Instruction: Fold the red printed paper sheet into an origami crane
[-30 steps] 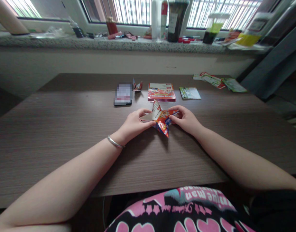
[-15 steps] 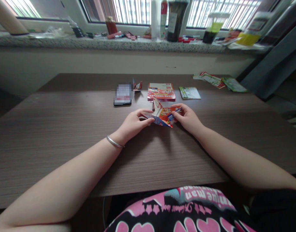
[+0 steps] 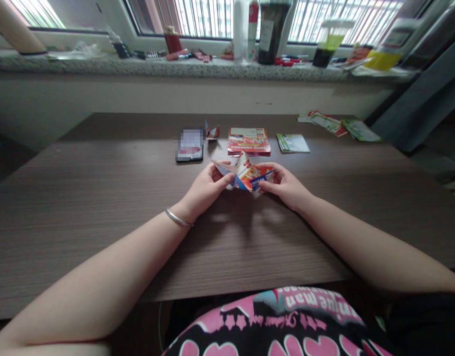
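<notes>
A folded piece of printed red, white and blue paper (image 3: 246, 175) is held just above the brown table (image 3: 101, 198) near its middle. My left hand (image 3: 205, 190) pinches its left side, with a silver bangle (image 3: 177, 218) on that wrist. My right hand (image 3: 283, 185) pinches its right side. Both hands have their fingers closed on the paper, and its lower point is tucked between them.
Behind the hands lie a dark phone (image 3: 189, 145), a small folded paper figure (image 3: 211, 132), a stack of red leaflets (image 3: 249, 141), a green-white stack (image 3: 292, 143) and loose leaflets (image 3: 326, 121) at the far right. Bottles and cups (image 3: 268, 29) crowd the windowsill.
The paper's lower point, hanging down a second ago, has been folded up. Both hands have lifted the paper slightly and shifted it a little away from me.
</notes>
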